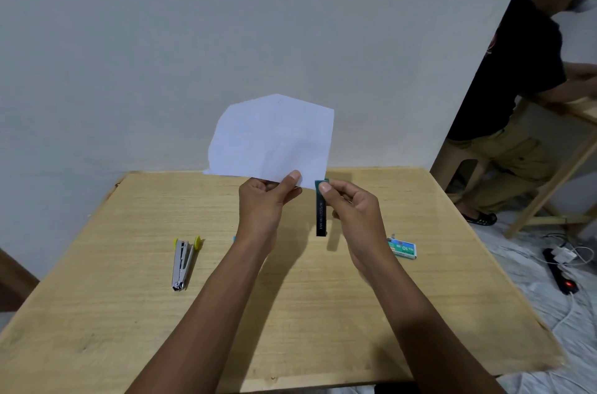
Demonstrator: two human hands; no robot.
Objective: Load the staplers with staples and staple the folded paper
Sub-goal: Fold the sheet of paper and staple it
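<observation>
My left hand (265, 200) pinches the folded paper (274, 138) by its bottom edge, above the table (129, 313). My right hand (352, 209) grips the dark stapler (320, 216) upright, its top end at the paper's 5 o'clock corner. I'd seat that corner deep in the mouth, keep the layers flush, then squeeze squarely; the yellow stapler (182, 261) lies at 8 o'clock and the staple box (402, 248) at 4 o'clock.

The folded paper sheet (274, 138) was plain white; slim plastic stapler (321, 216) black, teal-tipped; open metal stapler (181, 264) silver with yellow ends; small staple box (403, 249) green-and-white; wooden table (129, 313) pale, grained.
</observation>
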